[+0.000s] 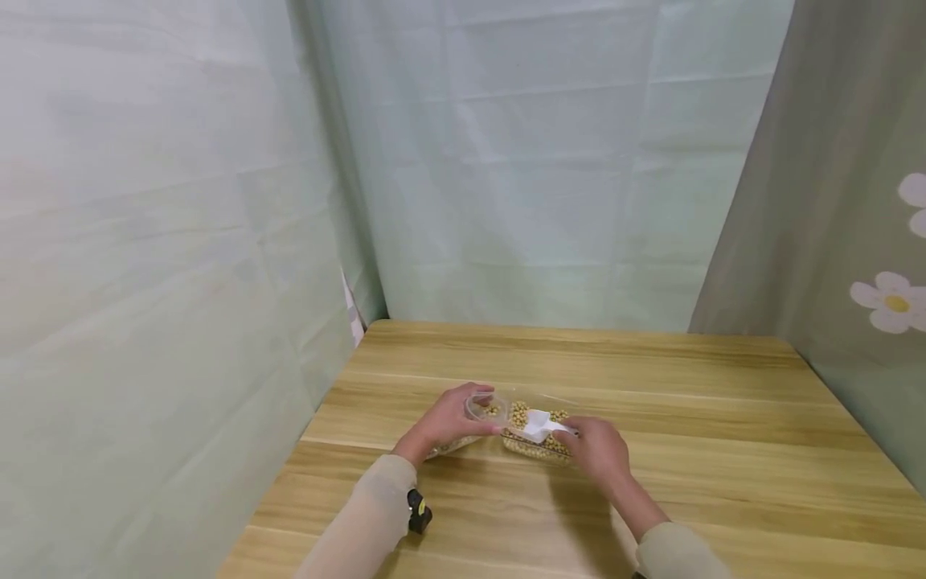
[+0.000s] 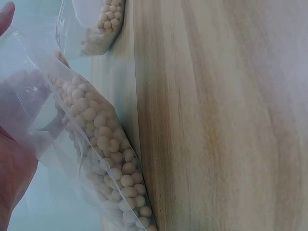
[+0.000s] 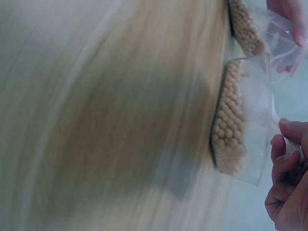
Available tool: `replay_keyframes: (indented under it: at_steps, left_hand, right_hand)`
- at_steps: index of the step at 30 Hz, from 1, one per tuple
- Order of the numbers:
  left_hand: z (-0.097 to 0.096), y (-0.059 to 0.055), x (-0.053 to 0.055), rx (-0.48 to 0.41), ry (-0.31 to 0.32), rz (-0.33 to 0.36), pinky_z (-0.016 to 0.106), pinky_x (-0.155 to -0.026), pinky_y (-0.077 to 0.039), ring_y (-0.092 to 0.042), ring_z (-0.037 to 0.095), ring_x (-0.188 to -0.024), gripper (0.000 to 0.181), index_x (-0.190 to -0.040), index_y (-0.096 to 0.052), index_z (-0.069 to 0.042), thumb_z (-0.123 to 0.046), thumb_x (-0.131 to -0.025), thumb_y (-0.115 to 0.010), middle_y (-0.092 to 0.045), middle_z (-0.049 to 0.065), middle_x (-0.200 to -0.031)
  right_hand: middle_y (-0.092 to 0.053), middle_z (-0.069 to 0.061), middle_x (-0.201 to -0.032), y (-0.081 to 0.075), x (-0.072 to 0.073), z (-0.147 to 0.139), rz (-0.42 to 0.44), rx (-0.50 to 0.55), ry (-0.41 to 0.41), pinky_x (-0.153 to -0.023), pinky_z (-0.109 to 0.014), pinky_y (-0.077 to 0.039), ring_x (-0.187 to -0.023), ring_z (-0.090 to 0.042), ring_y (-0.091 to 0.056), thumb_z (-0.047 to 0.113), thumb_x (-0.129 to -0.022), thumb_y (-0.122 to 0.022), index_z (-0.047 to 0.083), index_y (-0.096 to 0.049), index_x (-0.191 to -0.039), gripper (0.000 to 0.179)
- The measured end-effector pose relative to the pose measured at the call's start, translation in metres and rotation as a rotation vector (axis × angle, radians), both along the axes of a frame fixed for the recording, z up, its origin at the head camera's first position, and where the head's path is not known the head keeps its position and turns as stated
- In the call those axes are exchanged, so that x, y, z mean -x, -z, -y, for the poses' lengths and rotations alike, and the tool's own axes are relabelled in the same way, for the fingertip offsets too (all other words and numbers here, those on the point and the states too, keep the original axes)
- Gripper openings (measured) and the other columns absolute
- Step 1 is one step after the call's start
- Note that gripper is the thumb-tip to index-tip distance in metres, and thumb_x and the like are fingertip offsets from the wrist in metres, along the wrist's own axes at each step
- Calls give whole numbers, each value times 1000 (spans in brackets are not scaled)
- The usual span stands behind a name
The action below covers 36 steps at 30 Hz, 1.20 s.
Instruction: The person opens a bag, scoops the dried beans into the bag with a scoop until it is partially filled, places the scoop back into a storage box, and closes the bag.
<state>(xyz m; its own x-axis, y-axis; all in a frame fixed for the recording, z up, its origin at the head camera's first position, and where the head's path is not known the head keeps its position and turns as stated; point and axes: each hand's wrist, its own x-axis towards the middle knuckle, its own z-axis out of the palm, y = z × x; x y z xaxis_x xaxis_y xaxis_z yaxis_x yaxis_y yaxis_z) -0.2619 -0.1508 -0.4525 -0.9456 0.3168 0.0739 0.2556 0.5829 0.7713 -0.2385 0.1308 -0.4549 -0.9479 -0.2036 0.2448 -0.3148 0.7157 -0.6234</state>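
Note:
A clear plastic bag partly filled with round, pale yellow beans rests on the table. My left hand holds it near its top, thumb and fingers spread around the wide mouth. To its right stands a clear, open-topped container with more of these beans. My right hand grips the handle of a white scoop, whose blade is over the beans inside the container. Whether the blade carries any beans cannot be made out.
The wood-grain table extends to both sides and behind the bag and container. Pale curtains hang behind and to the left, and a grey-green one with white flowers hangs on the right.

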Motion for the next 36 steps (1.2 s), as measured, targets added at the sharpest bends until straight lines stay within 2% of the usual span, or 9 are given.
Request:
replay_keyframes:
  at_steps: [12,21,26,34,36]
  left_hand:
    - [-1,0,1,-12,4,6,41,-100,-46,-57,22,-123,78,-143,-50,-9,-37,-79,-85,-62,9,-133]
    - [3,-2,2,-23,9,6,41,-100,-46,-56,23,-125,79,-144,-50,-7,-38,-79,-84,-61,10,-134]
    - [4,-1,2,-32,9,20,42,-99,-47,-55,23,-125,81,-144,-49,-6,-39,-79,-85,-61,10,-134]
    - [2,-1,3,-37,16,32,40,-97,-49,-54,23,-127,83,-145,-47,-5,-38,-79,-84,-59,10,-136]
    - [2,-1,3,-37,17,32,40,-96,-49,-54,22,-126,83,-145,-47,-5,-38,-79,-84,-59,10,-136]
  right_hand:
    - [-72,-2,-83,8,-3,-3,68,133,36,-56,-33,-43,-67,-12,-58,24,-90,-73,6,-76,-110,27]
    - [-73,-14,-104,8,-4,-7,107,214,61,-63,-34,-45,-71,-15,-57,22,-90,-74,3,-74,-114,31]
    - [-73,-14,-101,6,-5,-10,127,263,59,-57,-31,-41,-63,-15,-50,21,-90,-73,2,-73,-116,32]
    - [-73,-13,-107,-1,-8,-19,102,255,72,-67,-34,-44,-75,-17,-55,23,-92,-73,5,-75,-113,28]
    - [-73,-12,-103,-4,-8,-21,113,253,76,-65,-33,-44,-73,-17,-54,24,-92,-72,4,-74,-113,29]
